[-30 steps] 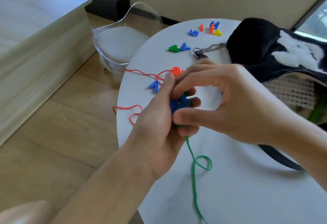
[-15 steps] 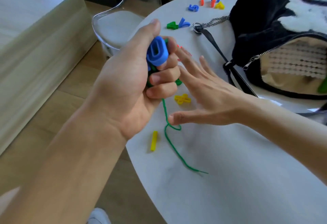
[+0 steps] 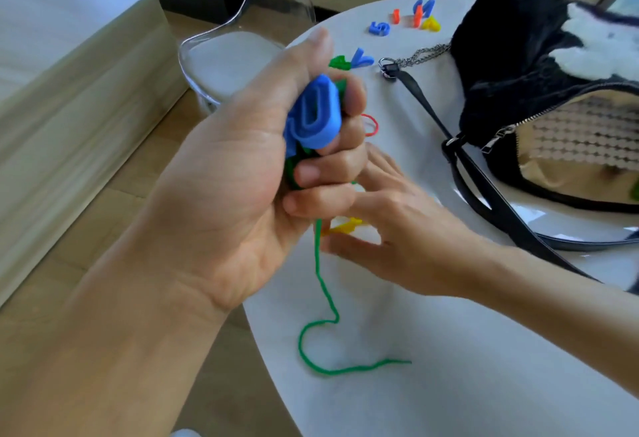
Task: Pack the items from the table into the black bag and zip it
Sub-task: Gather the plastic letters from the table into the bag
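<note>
My left hand is raised above the table's left edge, fist closed around a blue plastic piece and green pieces, with a green string trailing from it down onto the white table. Beneath it, my right hand lies low over the table with thumb and fingers around a yellow piece; whether they pinch it is unclear. The black furry bag lies at the right, its zip open on a gold lining.
Loose pieces lie at the table's far side: a blue 5, orange pieces, a yellow one, a green and blue pair. A red string shows behind my fist. The bag's strap and chain cross the table. A clear chair stands left.
My left hand lifted off the table with the blue piece and string held in a fist. My right hand let go of that bundle and dropped to the yellow piece.
</note>
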Demonstrator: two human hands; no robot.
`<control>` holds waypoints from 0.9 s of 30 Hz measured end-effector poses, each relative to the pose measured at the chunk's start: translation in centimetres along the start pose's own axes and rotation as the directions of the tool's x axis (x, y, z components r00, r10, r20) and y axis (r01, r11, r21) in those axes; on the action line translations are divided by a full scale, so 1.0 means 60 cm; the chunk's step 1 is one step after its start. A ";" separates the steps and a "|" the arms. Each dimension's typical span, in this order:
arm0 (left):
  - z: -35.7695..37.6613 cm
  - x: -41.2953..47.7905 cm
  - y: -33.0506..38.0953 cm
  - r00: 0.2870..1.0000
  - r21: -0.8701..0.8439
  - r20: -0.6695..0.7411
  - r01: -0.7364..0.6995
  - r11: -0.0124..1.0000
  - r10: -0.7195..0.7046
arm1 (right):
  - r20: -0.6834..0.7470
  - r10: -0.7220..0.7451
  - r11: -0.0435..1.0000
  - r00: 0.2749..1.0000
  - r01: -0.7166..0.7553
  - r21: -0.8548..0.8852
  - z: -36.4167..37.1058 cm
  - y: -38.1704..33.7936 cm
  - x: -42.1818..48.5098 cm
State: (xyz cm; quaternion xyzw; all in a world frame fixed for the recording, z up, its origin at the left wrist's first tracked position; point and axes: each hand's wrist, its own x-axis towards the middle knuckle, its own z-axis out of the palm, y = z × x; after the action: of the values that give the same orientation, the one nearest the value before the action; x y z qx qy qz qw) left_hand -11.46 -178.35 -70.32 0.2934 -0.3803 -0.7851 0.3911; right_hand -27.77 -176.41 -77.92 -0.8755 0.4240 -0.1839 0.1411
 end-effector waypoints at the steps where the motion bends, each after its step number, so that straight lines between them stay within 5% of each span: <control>1: -0.006 0.004 -0.001 0.998 -0.007 -0.060 -0.005 1.000 0.004 | -0.004 0.068 0.995 0.998 -0.068 -0.068 -0.005 0.009 0.002; 4: -0.016 0.013 -0.006 0.986 -0.083 -0.169 -0.014 0.996 0.000 | 0.024 0.133 0.961 0.991 -0.123 -0.247 0.006 0.030 0.000; 8: -0.023 0.025 -0.013 0.972 -0.197 -0.234 -0.019 0.980 -0.028 | -0.047 0.187 0.962 0.981 -0.192 -0.195 0.022 0.058 0.020; 12: -0.024 0.026 -0.019 0.964 -0.236 -0.260 -0.013 0.972 -0.051 | 0.051 0.245 0.962 0.968 -0.236 -0.140 0.016 0.099 0.077; 17: -0.031 0.024 -0.019 0.960 -0.237 -0.274 -0.017 0.971 -0.050 | 0.163 0.142 0.978 0.976 -0.112 -0.179 0.012 0.118 0.131; 27: -0.051 0.033 -0.033 0.928 -0.266 -0.359 -0.002 0.964 -0.097 | 0.031 0.001 0.933 1.000 0.010 -0.360 0.001 0.105 0.125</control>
State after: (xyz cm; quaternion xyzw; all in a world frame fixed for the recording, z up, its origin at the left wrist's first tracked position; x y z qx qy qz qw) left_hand -10.94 -180.36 -73.92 0.3904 -0.1860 -0.7685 0.4716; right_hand -27.80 -186.11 -78.98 -0.8902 0.4463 -0.0900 -0.0156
